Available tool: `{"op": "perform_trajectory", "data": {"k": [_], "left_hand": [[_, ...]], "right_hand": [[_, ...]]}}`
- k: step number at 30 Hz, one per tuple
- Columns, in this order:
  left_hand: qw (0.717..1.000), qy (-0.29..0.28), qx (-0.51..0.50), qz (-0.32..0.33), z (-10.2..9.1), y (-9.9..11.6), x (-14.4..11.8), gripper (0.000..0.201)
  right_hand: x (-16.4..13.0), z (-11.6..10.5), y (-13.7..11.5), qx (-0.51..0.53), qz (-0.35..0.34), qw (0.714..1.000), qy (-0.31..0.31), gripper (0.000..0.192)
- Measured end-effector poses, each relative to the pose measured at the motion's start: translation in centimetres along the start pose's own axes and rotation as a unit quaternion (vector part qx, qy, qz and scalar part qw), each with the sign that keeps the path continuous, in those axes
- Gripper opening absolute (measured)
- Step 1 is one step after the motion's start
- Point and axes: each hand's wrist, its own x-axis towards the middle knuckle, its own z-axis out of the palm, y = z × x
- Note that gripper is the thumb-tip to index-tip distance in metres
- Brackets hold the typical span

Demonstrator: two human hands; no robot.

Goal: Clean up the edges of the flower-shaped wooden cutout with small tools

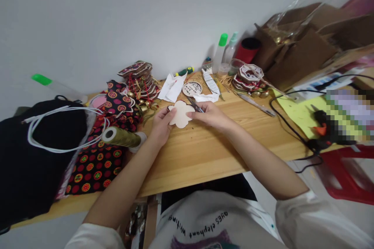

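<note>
Two hands grip a flower-shaped cutout (181, 114): left hand (161, 123) pinching its edge, right hand (210, 114) clutching scissors (195, 105).

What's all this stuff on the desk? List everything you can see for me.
flower-shaped piece: one, pale cream, held between both hands
scissors: one, dark, in right hand
thread spool: one, olive, left of hands
patterned fabric: one pile, black with red dots, table's left
black bag: one, white cords, far left
octagonal ornaments: two stacks, red-edged, back of table
round disc: one, pale, behind hands
bottles: two, clear, green caps, by wall
cardboard boxes: brown, back right
glue gun: one, black-orange, right
table: one, light wood
left hand: grips piece
right hand: holds scissors
</note>
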Motion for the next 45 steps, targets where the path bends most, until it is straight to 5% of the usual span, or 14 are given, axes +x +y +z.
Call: {"op": "perform_trajectory", "data": {"k": [5, 7, 12, 18, 25, 45], "left_hand": [[0.992, -0.093, 0.084, 0.0, -0.1, 0.1, -0.2, 0.03], [0.99, -0.091, 0.107, -0.003, -0.1, 0.2, -0.2, 0.027], [1.0, -0.019, -0.005, -0.023, -0.1, 0.6, 0.2, 0.019], [1.0, -0.021, -0.008, -0.004, -0.2, 0.3, 0.2, 0.018], [0.994, -0.041, 0.089, 0.048, -0.3, -0.5, 0.2, 0.021], [0.997, -0.03, 0.07, 0.033, -0.2, -0.3, 0.3, 0.017]], "right_hand": [[0.0, 0.3, -0.3, 0.079, 0.044, 0.993, 0.077, 0.037], [0.0, 0.3, -0.3, 0.076, 0.05, 0.994, 0.067, 0.039], [-0.1, -0.5, 0.1, 0.015, 0.02, 0.997, -0.079, 0.047], [-0.4, -1.6, -0.3, -0.114, 0.03, 0.965, -0.236, 0.061], [-0.3, -1.8, -0.5, -0.165, 0.025, 0.965, -0.203, 0.054], [-0.3, -2.6, -0.5, -0.22, 0.012, 0.958, -0.184, 0.048]]}}
